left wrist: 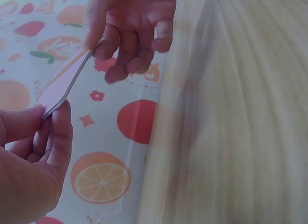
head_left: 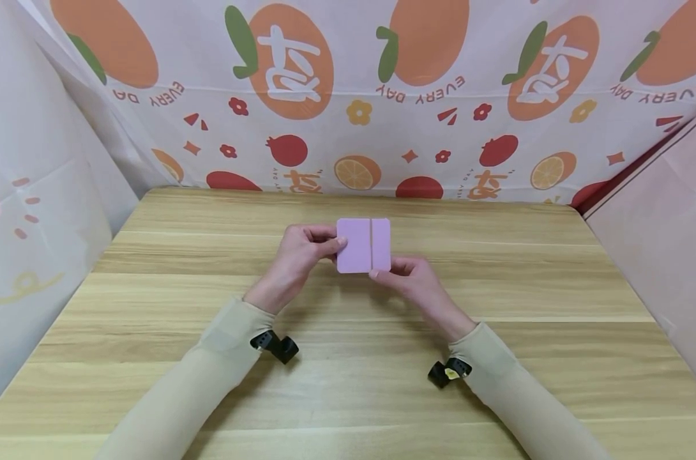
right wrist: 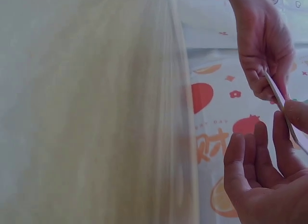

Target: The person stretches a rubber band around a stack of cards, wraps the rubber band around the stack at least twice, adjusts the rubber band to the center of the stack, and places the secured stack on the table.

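Note:
A thin lilac square [head_left: 354, 249] with rounded corners is held up over the table between both hands. Down its face, right of the middle, runs a narrow tan band [head_left: 371, 246]. My left hand [head_left: 295, 259] pinches the left edge, thumb in front and fingers behind. At the lower right, my right hand [head_left: 421, 287] pinches the bottom edge, its thumb tip beside the band's lower end. Seen edge-on in the left wrist view, the lilac square [left wrist: 65, 84] looks slim with a grey rim. The other right-hand fingers [right wrist: 260, 142] curve loosely below it in the right wrist view.
The wooden table [head_left: 348, 383] spreads under both forearms. Behind its far edge hangs a white cloth [head_left: 325, 140] printed with fruit. A pale cloth [head_left: 55, 160] borders the left side, and a pale panel [head_left: 664, 243] stands on the right.

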A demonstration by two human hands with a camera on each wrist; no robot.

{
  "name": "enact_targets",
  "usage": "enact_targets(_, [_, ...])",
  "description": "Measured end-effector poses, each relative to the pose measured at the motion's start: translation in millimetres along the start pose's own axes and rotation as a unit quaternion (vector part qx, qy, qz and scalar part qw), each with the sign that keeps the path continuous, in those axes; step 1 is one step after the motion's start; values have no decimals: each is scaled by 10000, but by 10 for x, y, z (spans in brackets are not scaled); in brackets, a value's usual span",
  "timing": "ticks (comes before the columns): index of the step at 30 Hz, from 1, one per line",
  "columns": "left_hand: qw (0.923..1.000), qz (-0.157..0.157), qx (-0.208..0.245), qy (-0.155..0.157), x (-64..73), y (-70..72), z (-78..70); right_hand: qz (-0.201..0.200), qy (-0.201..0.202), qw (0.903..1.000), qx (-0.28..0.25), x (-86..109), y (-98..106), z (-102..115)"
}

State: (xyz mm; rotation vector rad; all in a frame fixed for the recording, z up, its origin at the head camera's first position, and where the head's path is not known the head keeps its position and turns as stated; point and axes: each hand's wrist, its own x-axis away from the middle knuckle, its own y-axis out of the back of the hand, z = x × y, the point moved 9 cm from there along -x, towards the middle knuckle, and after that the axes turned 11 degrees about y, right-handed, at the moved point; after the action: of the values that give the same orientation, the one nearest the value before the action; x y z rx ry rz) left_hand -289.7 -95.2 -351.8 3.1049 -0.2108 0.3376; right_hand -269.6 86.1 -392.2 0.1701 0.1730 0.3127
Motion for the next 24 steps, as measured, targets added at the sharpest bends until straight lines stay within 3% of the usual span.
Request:
enact_targets(10, [9997, -44, 180, 141, -12, -19, 62, -357, -283, 9989, -114, 41, -34, -35])
enact_targets(18, [9997, -37, 89, 216, -32, -6, 86, -199, -414, 9985, -289, 37, -54, -73])
enact_targets(24, [9997, 42, -6, 224, -27, -27, 87, -258, -153, 9987, -406, -5, 18, 2])
